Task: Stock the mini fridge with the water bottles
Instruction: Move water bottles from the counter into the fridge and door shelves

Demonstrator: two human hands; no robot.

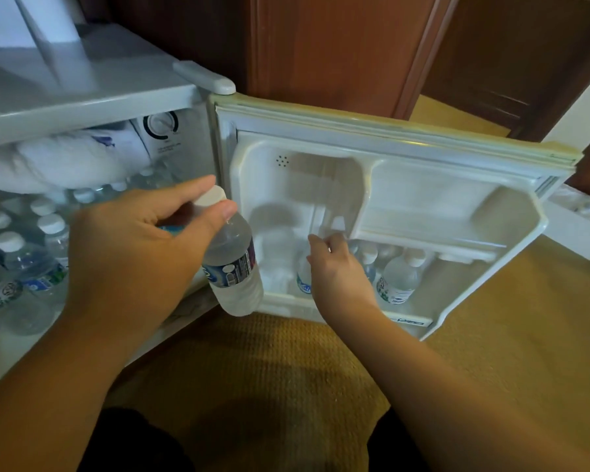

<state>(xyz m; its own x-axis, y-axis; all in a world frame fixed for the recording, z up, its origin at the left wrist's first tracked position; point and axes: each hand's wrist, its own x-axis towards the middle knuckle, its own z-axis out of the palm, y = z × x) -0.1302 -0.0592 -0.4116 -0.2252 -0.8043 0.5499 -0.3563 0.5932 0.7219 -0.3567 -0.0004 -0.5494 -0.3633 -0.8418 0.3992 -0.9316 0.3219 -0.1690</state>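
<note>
Water bottle (232,264), clear with a white cap and a blue and purple label, is held in the left hand (133,253) in front of the open mini fridge (92,97). Thumb and forefinger pinch it at the neck, just below the cap. Its long axis is tilted: cap points up and toward the hand, base hangs down and to the right, away from the palm, just before the lower edge of the fridge door (406,185). The base is clear of the floor.

The right hand (338,267) reaches into the lower door shelf (286,306). Its fingers are curled over the top of a second bottle (304,281) standing upright there, cap up; the grip itself is hidden behind the hand. To the right of that hand, further bottles (401,277) stand upright in the same shelf.

To the left of the left hand, inside the cabinet, more bottles (31,260) stand close together, caps up. Above them is a frosted freezer box (58,161). Tan carpet (286,369) lies beneath both forearms.
</note>
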